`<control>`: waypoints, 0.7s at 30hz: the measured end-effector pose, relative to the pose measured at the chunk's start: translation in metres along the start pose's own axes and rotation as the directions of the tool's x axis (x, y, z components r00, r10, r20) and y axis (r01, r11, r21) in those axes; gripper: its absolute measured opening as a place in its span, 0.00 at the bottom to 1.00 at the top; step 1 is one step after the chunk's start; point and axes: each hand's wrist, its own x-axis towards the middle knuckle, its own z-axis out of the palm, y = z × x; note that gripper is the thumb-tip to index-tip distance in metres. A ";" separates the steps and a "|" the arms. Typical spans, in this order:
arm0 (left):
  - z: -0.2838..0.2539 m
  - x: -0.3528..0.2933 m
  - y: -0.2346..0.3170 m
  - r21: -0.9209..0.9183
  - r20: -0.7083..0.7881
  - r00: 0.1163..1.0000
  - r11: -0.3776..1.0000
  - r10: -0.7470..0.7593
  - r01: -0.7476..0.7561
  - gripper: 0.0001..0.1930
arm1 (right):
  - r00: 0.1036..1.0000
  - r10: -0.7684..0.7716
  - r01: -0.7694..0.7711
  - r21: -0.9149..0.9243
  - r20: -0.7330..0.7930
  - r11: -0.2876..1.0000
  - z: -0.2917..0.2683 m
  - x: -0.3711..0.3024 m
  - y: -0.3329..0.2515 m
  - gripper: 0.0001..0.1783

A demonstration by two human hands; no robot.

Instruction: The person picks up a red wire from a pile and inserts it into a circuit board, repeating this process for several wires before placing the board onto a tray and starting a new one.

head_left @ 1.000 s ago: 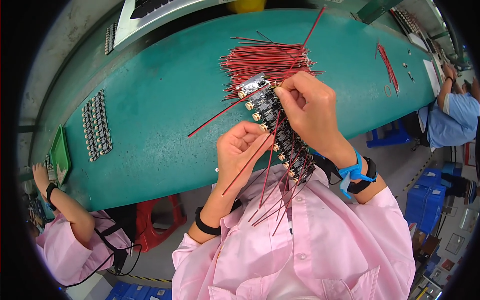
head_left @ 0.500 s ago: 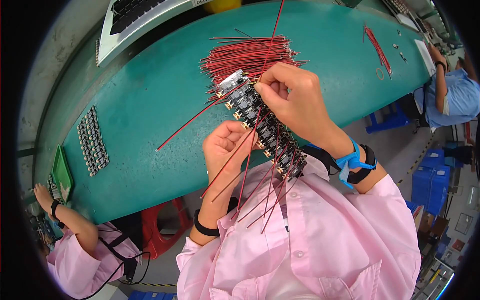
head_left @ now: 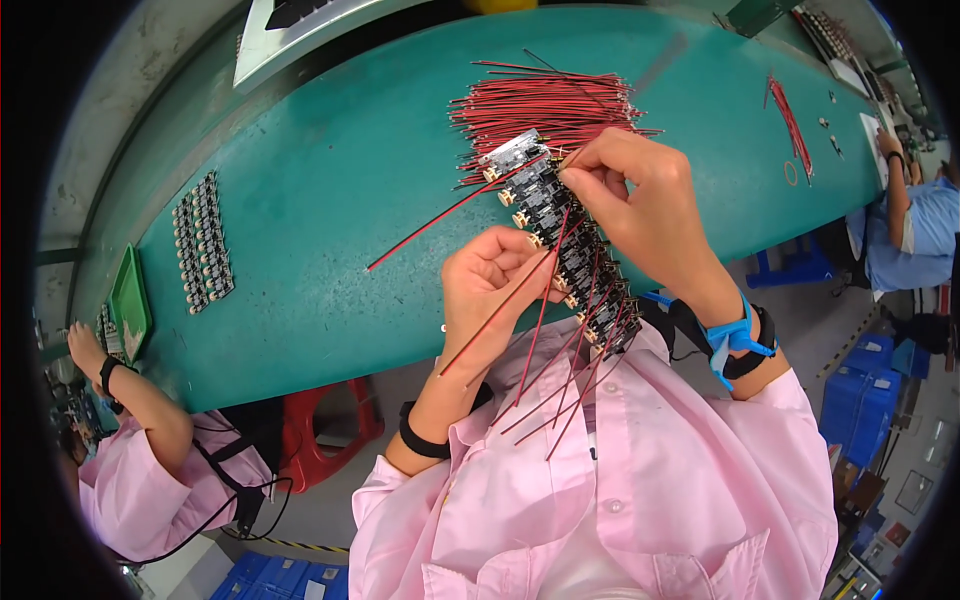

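A strip of small black circuit boards [head_left: 545, 205] with cream connectors along its left edge is held slantwise over the table's near edge. My left hand [head_left: 490, 290] grips the strip from the left, thumb and fingers closed at its edge. Several red and black wires [head_left: 535, 340] hang from the strip toward my shirt, and one pair [head_left: 430, 227] sticks out to the left near its far end. My right hand [head_left: 640, 195] is closed in a pinch beside that far end, on a thin wire whose upper length is blurred. Its fingertips partly hide the contact point.
A pile of red and black wires [head_left: 545, 105] lies just beyond the strip. More board strips [head_left: 203, 240] and a green tray [head_left: 131, 300] are at the left. A wire bundle [head_left: 790, 130] lies at the right. Co-workers sit on both sides; a red stool [head_left: 325, 440] stands below the table.
The view has shifted, so the table's contents sit further right. The wire at my right fingertips stood upright; it now leans right and is blurred. Both hands keep their holds.
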 end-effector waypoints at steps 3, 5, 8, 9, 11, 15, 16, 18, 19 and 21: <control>-0.001 0.001 0.001 0.043 -0.019 1.000 0.999 -0.009 0.010 0.04 | 0.995 -0.096 0.099 -0.112 0.029 0.989 0.001 -0.002 -0.003 0.02; 0.000 0.001 0.002 0.028 -0.010 1.000 0.999 -0.016 0.017 0.04 | 0.987 -0.143 0.154 -0.196 0.070 0.968 -0.001 -0.002 -0.003 0.03; 0.000 0.002 0.003 0.019 -0.001 1.000 1.000 -0.024 0.024 0.04 | 0.962 -0.226 0.267 -0.355 0.154 0.896 -0.003 -0.001 -0.004 0.05; 0.000 0.002 0.003 0.017 0.001 0.999 0.999 -0.032 0.032 0.04 | 0.956 -0.226 0.284 -0.384 0.189 0.879 -0.003 -0.002 -0.006 0.06; 0.001 0.003 0.003 0.019 0.008 0.999 0.999 -0.034 0.033 0.04 | 0.940 -0.222 0.319 -0.439 0.258 0.840 -0.003 -0.004 -0.010 0.06; 0.004 0.002 0.006 -0.037 -0.017 0.999 0.998 -0.050 0.050 0.05 | 0.929 -0.251 0.352 -0.439 0.271 0.827 -0.008 0.001 -0.013 0.05; 0.005 0.001 0.007 -0.039 -0.037 0.997 0.997 -0.062 0.061 0.05 | 0.928 -0.263 0.359 -0.440 0.265 0.823 -0.009 0.001 -0.011 0.05; 0.007 0.002 0.013 -0.045 -0.069 0.995 0.996 -0.077 0.074 0.05 | 0.971 -0.166 0.205 -0.239 0.173 0.949 -0.011 0.002 -0.004 0.06; 0.006 0.002 0.017 -0.039 -0.075 0.996 0.998 -0.052 0.050 0.05 | 0.982 -0.119 0.136 -0.114 0.147 0.984 -0.011 0.004 -0.002 0.07; 0.003 0.000 0.029 -0.013 -0.117 0.993 0.999 -0.035 0.034 0.04 | 0.992 -0.079 0.078 0.016 0.102 0.997 -0.013 0.006 -0.005 0.07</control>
